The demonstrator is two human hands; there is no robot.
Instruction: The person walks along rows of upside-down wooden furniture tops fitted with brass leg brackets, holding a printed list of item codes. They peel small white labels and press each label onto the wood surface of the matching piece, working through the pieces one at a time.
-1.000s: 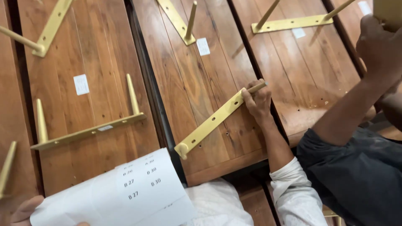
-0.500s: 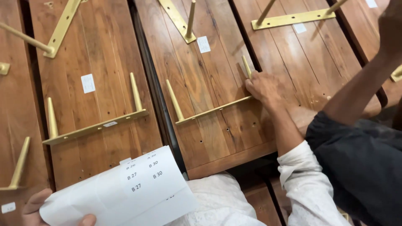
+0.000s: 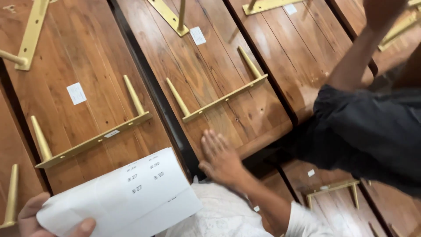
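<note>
My left hand (image 3: 30, 216) grips a folded white paper sheet (image 3: 118, 197) at the bottom left, thumb on its lower edge. My right hand (image 3: 221, 160), in a white sleeve, lies flat with fingers apart on the near edge of a brown wooden panel (image 3: 210, 61). It holds nothing. Just beyond its fingertips a brass two-legged bracket (image 3: 219, 101) stands on that panel, legs pointing up, apart from my hand.
A matching brass bracket (image 3: 90, 141) stands on the wooden panel (image 3: 83, 52) to the left, across a dark gap. More panels with brackets lie farther back and at the lower right. Another person in a dark shirt (image 3: 368, 131) leans in from the right, arm (image 3: 357, 52) raised.
My right hand let go of the brass bracket after swinging it square across the panel, then drew back to the near edge. The view shifted left.
</note>
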